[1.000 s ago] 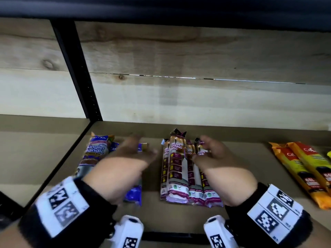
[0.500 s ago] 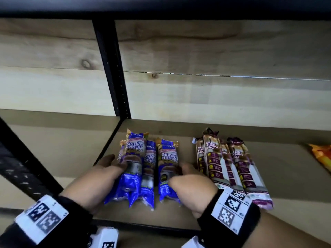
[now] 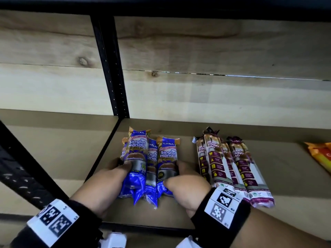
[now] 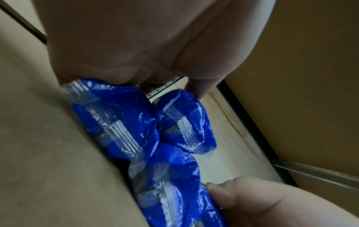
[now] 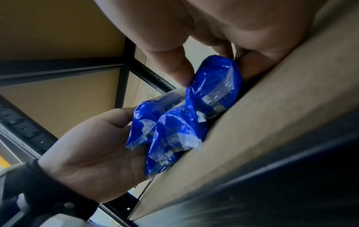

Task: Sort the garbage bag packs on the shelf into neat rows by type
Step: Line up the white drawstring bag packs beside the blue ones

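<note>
Several blue "Singlet Handle" garbage bag packs [image 3: 138, 163] lie bunched lengthwise on the brown shelf board [image 3: 295, 185], one riding on top of the others. My left hand [image 3: 118, 169] grips the bunch from its left side, thumb over the top pack. My right hand [image 3: 176, 178] grips the rightmost blue pack [image 3: 167, 161], thumb on top. The wrist views show the packs' crimped blue ends [image 4: 124, 122] [image 5: 213, 86] between both hands. Right of them lies a row of maroon "Draw String Bag" packs [image 3: 231, 165], apart from my right hand.
Orange and yellow packs [image 3: 320, 154] lie at the far right edge of the shelf. A black metal upright [image 3: 111, 68] stands just behind and left of the blue packs. Wooden planks [image 3: 215, 59] form the back wall. Another shelf bay [image 3: 53, 140] lies left of the post.
A second ago my right hand was over the maroon packs and my left on the blue ones. The right hand came across, and both now squeeze the blue packs together.
</note>
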